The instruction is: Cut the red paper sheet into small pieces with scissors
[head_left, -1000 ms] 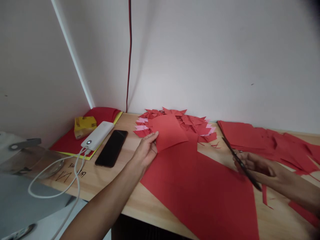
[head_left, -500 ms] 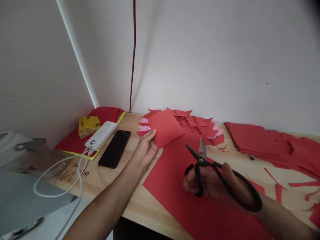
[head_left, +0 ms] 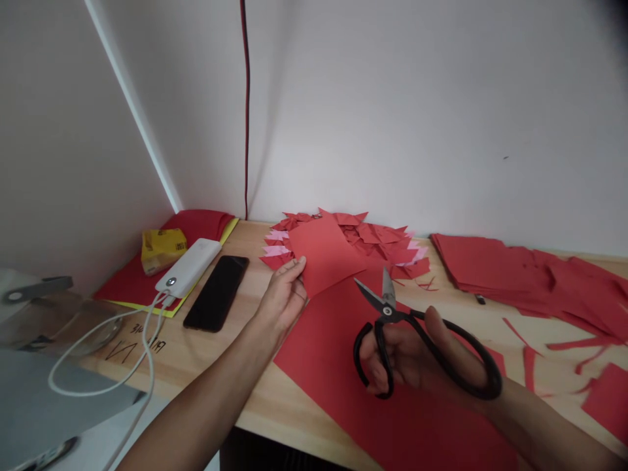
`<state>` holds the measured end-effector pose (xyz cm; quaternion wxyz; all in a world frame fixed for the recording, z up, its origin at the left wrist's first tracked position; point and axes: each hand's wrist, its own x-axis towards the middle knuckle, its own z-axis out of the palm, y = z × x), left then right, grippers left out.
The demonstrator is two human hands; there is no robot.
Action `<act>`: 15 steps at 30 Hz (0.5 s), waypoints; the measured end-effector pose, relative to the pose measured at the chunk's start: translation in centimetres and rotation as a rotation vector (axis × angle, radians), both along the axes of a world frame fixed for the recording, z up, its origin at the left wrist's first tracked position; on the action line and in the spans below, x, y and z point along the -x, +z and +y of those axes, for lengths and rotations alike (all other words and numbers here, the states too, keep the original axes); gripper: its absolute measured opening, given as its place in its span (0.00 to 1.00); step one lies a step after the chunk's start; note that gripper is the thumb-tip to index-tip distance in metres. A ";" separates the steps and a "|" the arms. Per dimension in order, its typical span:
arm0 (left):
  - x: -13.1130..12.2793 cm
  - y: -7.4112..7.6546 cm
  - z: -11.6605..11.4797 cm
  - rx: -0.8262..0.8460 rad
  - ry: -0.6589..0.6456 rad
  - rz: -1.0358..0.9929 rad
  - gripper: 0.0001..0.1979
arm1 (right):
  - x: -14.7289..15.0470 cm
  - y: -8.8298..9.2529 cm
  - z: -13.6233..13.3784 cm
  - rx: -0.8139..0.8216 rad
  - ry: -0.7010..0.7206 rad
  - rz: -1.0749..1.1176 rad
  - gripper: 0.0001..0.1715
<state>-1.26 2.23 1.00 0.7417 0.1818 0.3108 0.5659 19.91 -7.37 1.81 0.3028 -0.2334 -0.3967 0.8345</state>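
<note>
Mid-frame, left fingers pinch the small red sheet, best kept taut; right fingers hold spread scissors!

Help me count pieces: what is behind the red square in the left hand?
A pile of red and pink paper shows to the left and right of the red square. The part directly behind it is covered and unseen.

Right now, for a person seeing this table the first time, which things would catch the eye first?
Probably the black-handled scissors, blades open, in the right grip over the large red sheet. Next would come the red paper piece in the left grip, before the spiky red-and-pink paper pile near the wall.
</note>
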 end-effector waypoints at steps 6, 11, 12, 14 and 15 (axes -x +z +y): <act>-0.1 0.0 -0.1 -0.026 -0.016 -0.010 0.03 | -0.1 -0.6 0.2 -0.013 -0.026 0.027 0.49; 0.0 -0.2 0.1 -0.060 -0.017 0.001 0.02 | -0.1 -0.5 0.4 0.002 -0.066 0.024 0.52; 0.0 -0.3 0.1 -0.070 -0.027 0.007 0.02 | -0.1 -0.5 0.4 0.006 -0.069 0.027 0.51; -0.1 -0.2 0.0 -0.101 -0.060 0.024 0.04 | 0.0 -0.5 0.5 0.006 -0.081 0.032 0.51; -0.1 -0.2 -0.1 -0.123 -0.076 0.032 0.05 | 0.0 -0.5 0.5 0.005 -0.086 0.032 0.50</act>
